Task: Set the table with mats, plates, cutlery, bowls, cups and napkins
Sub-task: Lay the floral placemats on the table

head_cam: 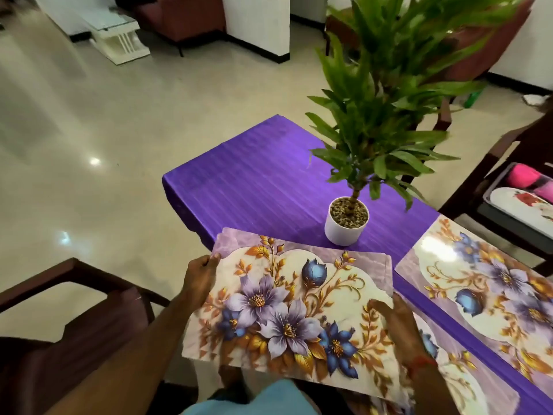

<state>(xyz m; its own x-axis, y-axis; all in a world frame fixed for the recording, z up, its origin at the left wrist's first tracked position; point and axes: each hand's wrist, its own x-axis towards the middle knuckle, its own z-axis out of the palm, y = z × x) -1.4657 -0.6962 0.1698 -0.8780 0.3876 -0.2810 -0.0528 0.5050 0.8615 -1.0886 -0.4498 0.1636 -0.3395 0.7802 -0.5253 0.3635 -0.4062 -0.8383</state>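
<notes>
Left hand (200,280): grips the left edge of the held mat (287,310), thumb on top, the other fingers hidden underneath.
Right hand (396,320): holds the mat's right edge, fingers laid over the top face; the thumb is out of sight.
Held mat, place: raised above the near corner of the desk (254,181), tilted, with its near edge overhanging the desk.
Held mat, look: glossy cream centre with a scalloped outline, lilac marbled border, purple and blue flowers, gold leaves.
Second mat (368,260): right behind the held one, showing only as a lilac strip along the far edge.
Laid mat (490,283): flat on the desk to the right, same floral print, cut off by the frame.
Near mat (466,387): under the right wrist on the desk, partly covered and cut off.
Pot (341,235): white, round, on the purple cloth just beyond the held mat; filled with pebbles (348,211), from which a green plant (383,100) rises.
Tray (490,187): on the chair at right; holds a white plate (520,202) with a red flower and pink items (522,172) too blurred to identify.
</notes>
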